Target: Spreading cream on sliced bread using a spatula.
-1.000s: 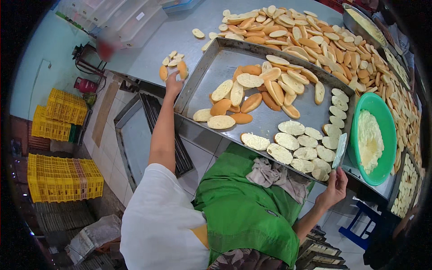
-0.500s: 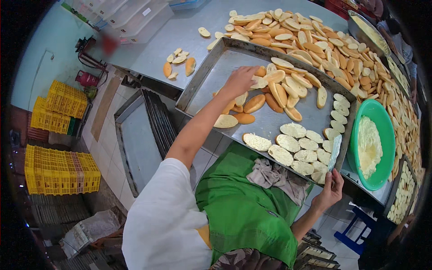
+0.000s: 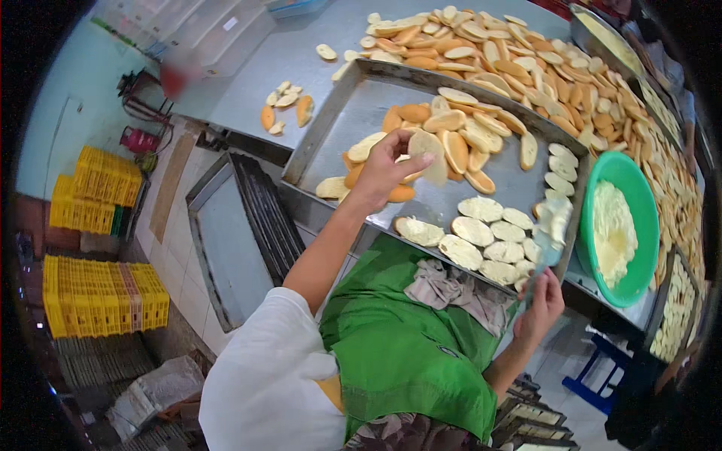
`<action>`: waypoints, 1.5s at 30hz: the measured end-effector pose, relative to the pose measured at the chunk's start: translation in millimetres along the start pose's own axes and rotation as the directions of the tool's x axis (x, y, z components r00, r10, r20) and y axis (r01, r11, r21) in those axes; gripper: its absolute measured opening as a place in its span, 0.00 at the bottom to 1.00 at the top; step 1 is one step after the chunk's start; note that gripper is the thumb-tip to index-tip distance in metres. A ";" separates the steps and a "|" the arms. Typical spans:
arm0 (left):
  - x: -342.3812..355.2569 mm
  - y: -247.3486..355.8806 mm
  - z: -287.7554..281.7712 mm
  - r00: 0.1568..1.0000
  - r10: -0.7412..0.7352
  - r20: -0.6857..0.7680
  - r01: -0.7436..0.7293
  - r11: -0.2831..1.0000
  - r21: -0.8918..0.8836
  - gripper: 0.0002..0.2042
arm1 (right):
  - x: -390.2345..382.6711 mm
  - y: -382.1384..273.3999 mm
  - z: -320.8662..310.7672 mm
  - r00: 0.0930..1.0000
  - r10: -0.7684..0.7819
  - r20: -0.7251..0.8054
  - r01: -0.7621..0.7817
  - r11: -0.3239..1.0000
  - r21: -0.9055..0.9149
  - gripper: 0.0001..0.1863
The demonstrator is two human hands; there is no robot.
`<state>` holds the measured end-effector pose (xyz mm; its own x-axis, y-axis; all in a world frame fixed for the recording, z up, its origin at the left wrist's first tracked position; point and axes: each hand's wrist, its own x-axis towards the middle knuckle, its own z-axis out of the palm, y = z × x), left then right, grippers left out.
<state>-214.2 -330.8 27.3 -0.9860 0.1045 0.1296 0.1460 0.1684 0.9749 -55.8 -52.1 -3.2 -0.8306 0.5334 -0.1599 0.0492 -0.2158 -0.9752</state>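
Observation:
Pinched in my left hand (image 3: 382, 174) is a thin oval bread slice (image 3: 429, 143), raised over the metal tray (image 3: 320, 143). Fingers of my right hand (image 3: 538, 304) wrap round the handle of a spatula (image 3: 550, 257) whose blade carries a lump of pale cream (image 3: 559, 222). That blade hangs over the tray's right side. Rows of cream-covered bread slices (image 3: 474, 231) lie at the near right of the tray. Loose plain slices (image 3: 481, 135) are heaped in its middle, behind my left hand.
A green basin (image 3: 650, 225) of cream stands right of the tray. Behind spreads a large pile of bread pieces (image 3: 519, 68). Yellow crates (image 3: 105, 297) and leaning trays (image 3: 226, 248) stand on the floor at left. A blue stool (image 3: 602, 372) is at lower right.
My left hand has lifted a bread slice off the heap and brought it nearer and rightward. The spatula has turned and now shows a lump of cream on its blade.

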 end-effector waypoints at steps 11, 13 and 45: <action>-46.7 37.8 55.1 0.814 -0.253 0.522 0.576 0.468 -0.671 0.23 | 13.4 -15.5 48.9 0.860 -0.322 0.394 0.383 0.920 -0.084 0.11; -47.8 36.8 52.8 0.795 -0.254 0.551 0.590 0.535 -0.605 0.23 | 14.8 -4.8 47.9 0.847 -0.354 0.397 0.412 0.908 -0.069 0.12; -50.8 20.6 71.0 0.687 -0.146 0.712 0.644 0.576 -0.504 0.39 | 14.9 -18.2 31.1 0.798 -0.593 0.106 0.557 0.659 -0.506 0.13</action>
<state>-155.4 -263.1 28.0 -0.6421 0.7447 -0.1822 -0.5910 -0.3295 0.7363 -86.4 -65.6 16.9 -0.7510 0.4670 0.4668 -0.1493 0.5686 -0.8090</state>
